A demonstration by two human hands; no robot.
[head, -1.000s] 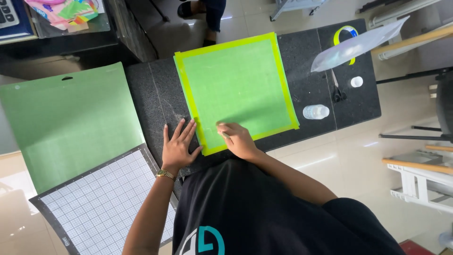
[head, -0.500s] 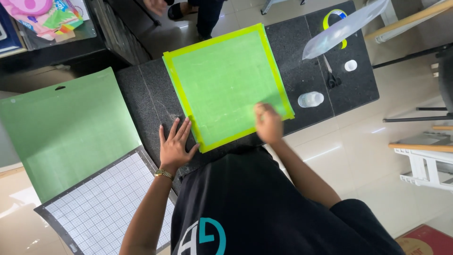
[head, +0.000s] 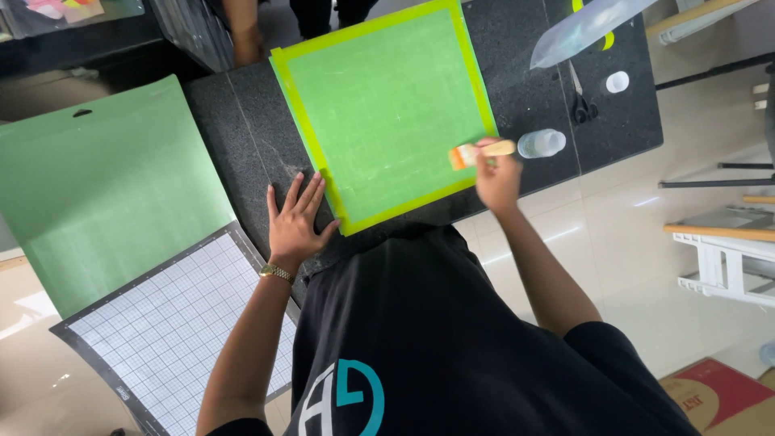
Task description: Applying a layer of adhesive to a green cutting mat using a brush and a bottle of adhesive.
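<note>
**A:** Dark speckled stone counter, pale tiled floor to the right. Head view only. What lies on it?

**B:** Green mat with a yellow-green border, lying flat mid-counter, turned slightly askew. Right of it: a small clear bottle on its side, scissors, a white cap, and a clear plastic sheet reaching off the top edge.

**A:** Left hand?

**B:** Left hand pressed flat on the counter, fingers spread wide, fingertips at the mat's lower-left border. It holds nothing. Gold watch on that wrist.

**A:** Right hand?

**B:** Right hand closed around a small brush with a wooden handle. The bristle end rests on the mat near its lower-right corner; the handle points toward the bottle, just beside it.

**A:** Off the counter?

**B:** To the left, a second green mat, larger in view, and overlapping its lower edge a white gridded mat with a dark border. Another person's arm shows at the far side of the counter; their hand cannot be made out.
</note>
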